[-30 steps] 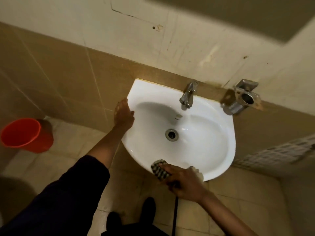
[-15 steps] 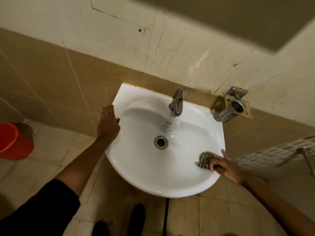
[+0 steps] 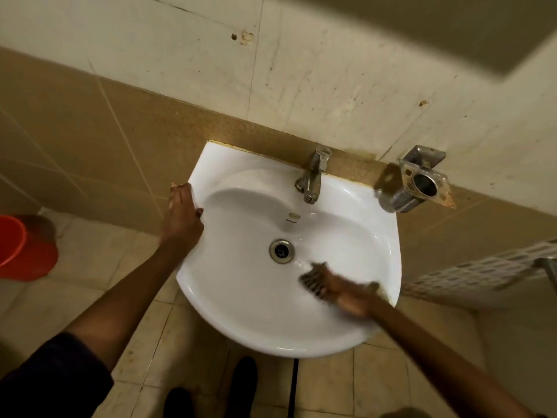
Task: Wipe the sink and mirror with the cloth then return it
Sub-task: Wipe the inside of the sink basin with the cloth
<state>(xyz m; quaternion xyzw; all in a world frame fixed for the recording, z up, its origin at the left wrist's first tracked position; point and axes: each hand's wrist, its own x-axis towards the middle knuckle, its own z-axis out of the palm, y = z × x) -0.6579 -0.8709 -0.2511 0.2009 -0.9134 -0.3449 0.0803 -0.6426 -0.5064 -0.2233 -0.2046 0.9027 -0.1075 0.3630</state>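
Observation:
A white wall-hung sink (image 3: pixel 241 312) fills the middle of the view, with a metal tap (image 3: pixel 313 176) at its back and a drain (image 3: pixel 281 251) in the bowl. My right hand (image 3: pixel 349 294), blurred by motion, presses a dark checked cloth (image 3: pixel 313 280) against the bowl's inside, just right of the drain. My left hand (image 3: pixel 182 215) grips the sink's left rim, thumb over the edge. The dark slab at the top right (image 3: pixel 422 25) may be the mirror's underside; I cannot tell.
A rusty metal holder (image 3: pixel 422 182) is fixed to the wall right of the tap. An orange bucket (image 3: pixel 21 248) stands on the tiled floor at far left. A white perforated rack (image 3: pixel 482 267) juts in at the right. My dark shoes (image 3: pixel 244 384) are below the sink.
My right hand has carried the cloth from the sink's front rim to the right rim, then down into the bowl toward the drain. My left hand has stayed on the left rim.

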